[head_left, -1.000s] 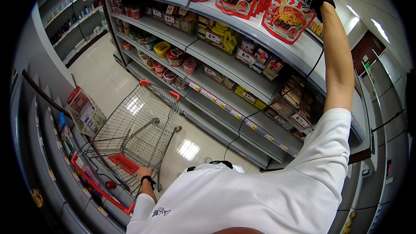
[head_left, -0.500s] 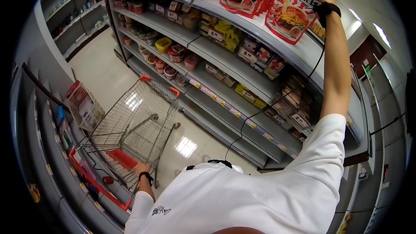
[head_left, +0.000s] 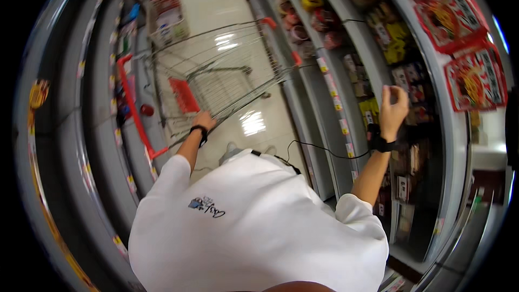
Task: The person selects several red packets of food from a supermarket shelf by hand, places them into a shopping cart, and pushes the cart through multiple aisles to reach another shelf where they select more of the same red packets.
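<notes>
My left hand (head_left: 204,120) is closed on the near side rim of a wire shopping cart (head_left: 232,87), close to its red seat panel (head_left: 184,95). The cart has a long red handle bar (head_left: 135,105) and red corner pieces. My right hand (head_left: 393,111) is raised in front of the right-hand shelves, holding nothing. Its fingers are loosely curved and apart. Beyond it, red noodle pouches (head_left: 477,78) with a noodle bowl picture stand on the top shelf at the far right.
Shelves (head_left: 335,70) on the right carry tubs, yellow packs and boxes. Grey shelves (head_left: 97,146) line the left, with a few goods. A basket (head_left: 166,19) with items stands beyond the cart. A thin black cable (head_left: 330,155) hangs near my right arm.
My right hand has come away from the red pouch on the top shelf and dropped lower. The view has turned left and down, and my left hand stays at the cart.
</notes>
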### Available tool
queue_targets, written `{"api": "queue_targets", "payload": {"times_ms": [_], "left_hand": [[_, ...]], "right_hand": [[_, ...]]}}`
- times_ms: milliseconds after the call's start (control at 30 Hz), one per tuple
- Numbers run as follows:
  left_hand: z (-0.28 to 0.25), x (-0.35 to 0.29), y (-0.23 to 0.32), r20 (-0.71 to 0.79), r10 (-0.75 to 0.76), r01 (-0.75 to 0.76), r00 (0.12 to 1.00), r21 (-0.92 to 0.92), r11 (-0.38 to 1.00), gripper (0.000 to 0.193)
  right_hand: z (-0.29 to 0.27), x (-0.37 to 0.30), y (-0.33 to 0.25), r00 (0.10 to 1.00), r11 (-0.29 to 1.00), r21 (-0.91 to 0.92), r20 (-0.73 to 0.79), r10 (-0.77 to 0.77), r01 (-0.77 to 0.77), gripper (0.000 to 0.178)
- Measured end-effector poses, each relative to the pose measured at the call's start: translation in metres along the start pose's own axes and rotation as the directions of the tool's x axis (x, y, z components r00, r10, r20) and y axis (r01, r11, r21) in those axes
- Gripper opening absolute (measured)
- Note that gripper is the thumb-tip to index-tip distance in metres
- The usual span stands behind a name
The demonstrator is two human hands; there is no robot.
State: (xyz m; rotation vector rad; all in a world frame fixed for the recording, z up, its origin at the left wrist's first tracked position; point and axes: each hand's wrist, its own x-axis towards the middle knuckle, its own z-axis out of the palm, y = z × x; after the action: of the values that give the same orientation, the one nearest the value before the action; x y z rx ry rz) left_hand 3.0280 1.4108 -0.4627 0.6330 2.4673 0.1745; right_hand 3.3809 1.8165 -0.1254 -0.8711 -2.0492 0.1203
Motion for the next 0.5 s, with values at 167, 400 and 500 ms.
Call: {"api": "queue_targets", "payload": {"times_ms": [167,400,500], "left_hand": [[-0.029,-0.035,-0.002,-0.049,0.22,-0.218,0.974,0.041,0.975,0.048],[-0.12,-0.096,-0.084,-0.528,0.004,0.019,0.849,0.038,0.999,0.042],[-0.139,-0.118,-0.133,-0.64,-0.028,0.132,0.768,0.115,0.985,0.041]], "right_hand": [[0.134,-0.105,-0.04,0.867,0.952,0.253,0.498,0.023,-0.171,0.032],[0.288,-0.204,-0.161,0.461,0.889,0.457,0.797,-0.391,-0.036,0.054],[0.336,-0.267,-0.2,0.319,0.887,0.409,0.829,-0.459,0.214,0.065]]}}
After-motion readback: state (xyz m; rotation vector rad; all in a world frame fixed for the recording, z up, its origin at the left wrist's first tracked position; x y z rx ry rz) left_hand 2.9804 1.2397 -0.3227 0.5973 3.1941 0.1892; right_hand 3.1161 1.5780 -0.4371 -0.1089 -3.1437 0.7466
